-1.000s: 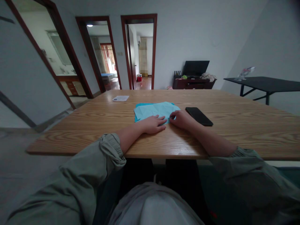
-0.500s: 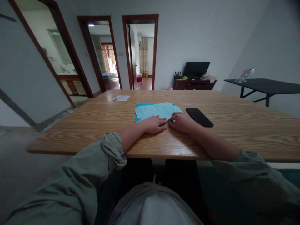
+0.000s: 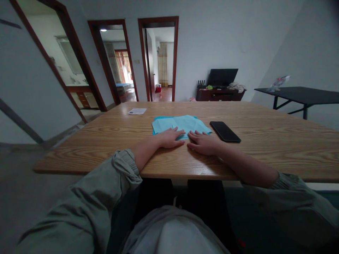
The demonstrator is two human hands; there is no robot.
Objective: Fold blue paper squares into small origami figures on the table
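paper [image 3: 185, 122] lies seemingly pressed under left hand [image 3: 171, 138] and right hand [image 3: 203, 143], fingers spread

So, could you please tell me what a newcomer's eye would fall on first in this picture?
Probably the light blue sheet, bright against the wooden table, with the left hand and right hand spread along its near edge. Next might come the dark phone lying just right of the sheet, then the black screen on the cabinet by the far wall.
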